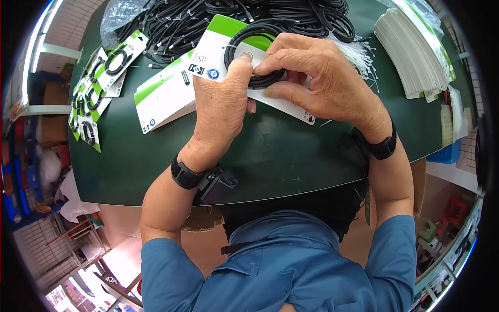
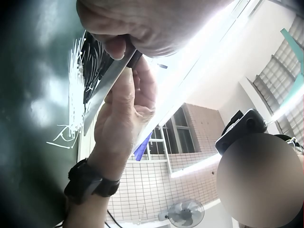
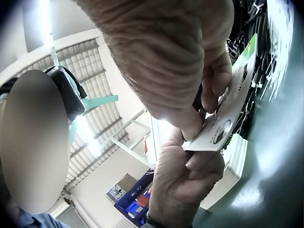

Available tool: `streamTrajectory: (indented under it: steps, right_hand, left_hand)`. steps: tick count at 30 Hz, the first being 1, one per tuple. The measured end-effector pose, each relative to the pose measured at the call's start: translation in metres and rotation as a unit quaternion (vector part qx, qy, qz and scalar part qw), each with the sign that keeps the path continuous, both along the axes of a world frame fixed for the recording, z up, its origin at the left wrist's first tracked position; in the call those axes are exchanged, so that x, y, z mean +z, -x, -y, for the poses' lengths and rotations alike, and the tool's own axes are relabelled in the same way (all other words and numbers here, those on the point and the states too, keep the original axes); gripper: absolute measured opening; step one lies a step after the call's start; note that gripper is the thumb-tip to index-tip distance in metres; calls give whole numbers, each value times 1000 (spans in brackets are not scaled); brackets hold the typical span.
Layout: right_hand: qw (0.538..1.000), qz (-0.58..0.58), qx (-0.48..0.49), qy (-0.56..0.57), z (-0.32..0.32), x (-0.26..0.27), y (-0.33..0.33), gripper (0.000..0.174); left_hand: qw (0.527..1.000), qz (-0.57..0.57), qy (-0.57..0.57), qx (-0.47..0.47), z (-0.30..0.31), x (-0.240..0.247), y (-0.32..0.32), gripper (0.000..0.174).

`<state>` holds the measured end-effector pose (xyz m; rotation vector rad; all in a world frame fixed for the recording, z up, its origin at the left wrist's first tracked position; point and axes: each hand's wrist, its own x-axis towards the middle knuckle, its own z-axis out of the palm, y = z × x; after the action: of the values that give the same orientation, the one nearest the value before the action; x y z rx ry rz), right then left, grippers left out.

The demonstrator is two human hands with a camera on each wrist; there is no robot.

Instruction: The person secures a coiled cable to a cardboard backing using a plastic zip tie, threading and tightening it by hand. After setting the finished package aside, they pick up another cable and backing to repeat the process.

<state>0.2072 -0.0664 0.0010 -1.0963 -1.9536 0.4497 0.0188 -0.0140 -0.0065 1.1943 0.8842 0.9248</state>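
Both hands hold a white card with a green top edge (image 1: 221, 39) above the dark green table (image 1: 270, 156). A coiled black cable (image 1: 249, 35) lies on the card's face. My left hand (image 1: 236, 73) pinches the card, thumb on the front and fingers behind it. My right hand (image 1: 283, 67) curls its fingers round the near side of the coil and holds it against the card. In the left wrist view the card (image 2: 107, 90) shows edge-on between the hands. The right wrist view has the right hand (image 3: 190, 80) above, the left hand (image 3: 190, 175) below, and the card (image 3: 228, 118) between them.
A heap of loose black cables (image 1: 218, 15) fills the far side, with a plastic bag (image 1: 119, 15) at its left. White cable ties (image 1: 361, 57) lie by the right hand. Blank cards are stacked far right (image 1: 410, 52) and centre-left (image 1: 166, 93). Packed cards (image 1: 99, 78) line the left edge.
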Motion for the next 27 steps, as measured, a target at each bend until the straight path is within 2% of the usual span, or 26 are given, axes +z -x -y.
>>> streamTrajectory:
  steps: [3,7,10,11,14,15,18,27]
  right_hand:
    - [1000,18,-15,-18,0,2,2,30]
    - [999,-12,-26,-43,3,12,-4,28]
    - [990,-26,-121,-62,2,26,-23,24]
    - [991,-16,-121,-61,1,27,-30,24]
    - [975,-5,-207,76,-4,17,-50,15]
    - [975,0,-207,76,-7,12,-54,15]
    - [954,236,-175,67,-12,-3,-59,12]
    - [891,322,-274,163,-9,-4,-67,14]
  left_hand:
    - [1000,-4,-13,1,-2,0,2,24]
    - [999,3,-35,14,-5,1,0,22]
    - [998,23,-52,39,-14,4,3,20]
    - [997,29,-53,49,-18,4,7,19]
    - [995,45,-55,73,-29,7,13,17]
    - [992,56,-59,97,-31,9,13,17]
    - [984,74,-64,146,-37,10,14,15]
    - [980,114,-66,147,-40,7,15,17]
